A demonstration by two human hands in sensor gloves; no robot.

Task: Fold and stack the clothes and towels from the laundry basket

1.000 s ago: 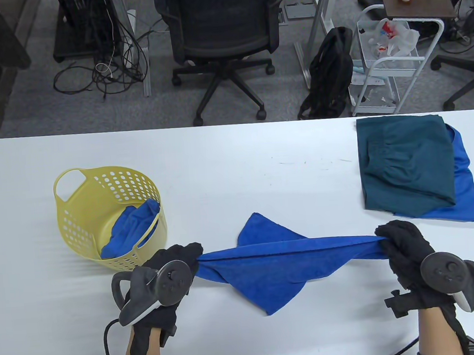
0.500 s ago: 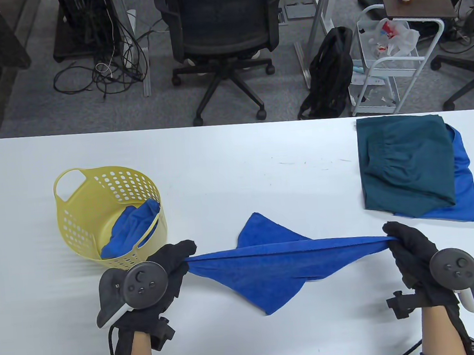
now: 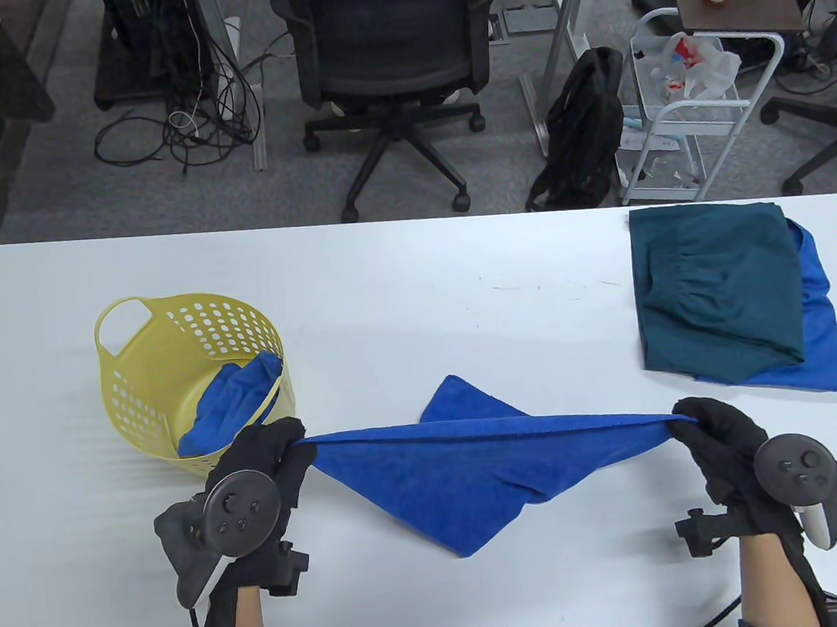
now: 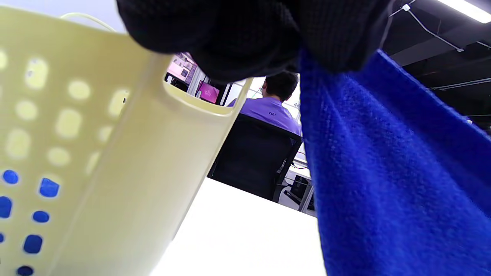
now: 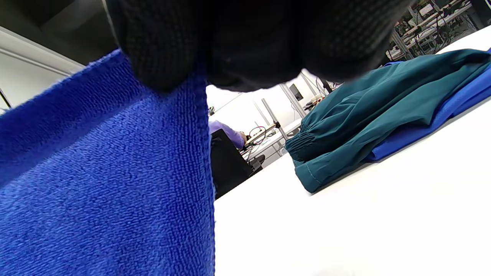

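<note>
A blue towel [image 3: 475,475] is stretched taut between my two hands above the white table [image 3: 416,285]. My left hand [image 3: 273,448] pinches its left corner beside the yellow laundry basket [image 3: 141,371]. My right hand [image 3: 702,425] pinches the right corner. The towel's lower part hangs in a point toward me, and a far corner lies on the table. In the left wrist view the towel [image 4: 383,184] hangs from my gloved fingers [image 4: 230,34] next to the basket [image 4: 115,161]. In the right wrist view the towel [image 5: 107,184] hangs from my fingers [image 5: 249,42].
Another blue cloth [image 3: 230,404] lies in the basket. At the table's right, a folded dark teal garment [image 3: 721,290] lies on a folded blue one [image 3: 822,339]. Beyond the far edge stand an office chair [image 3: 393,77] and a white cart [image 3: 691,104].
My left hand has moved left and a little away from me, toward the basket, spreading the towel wider and flatter. My right hand has shifted slightly right and keeps its pinch.
</note>
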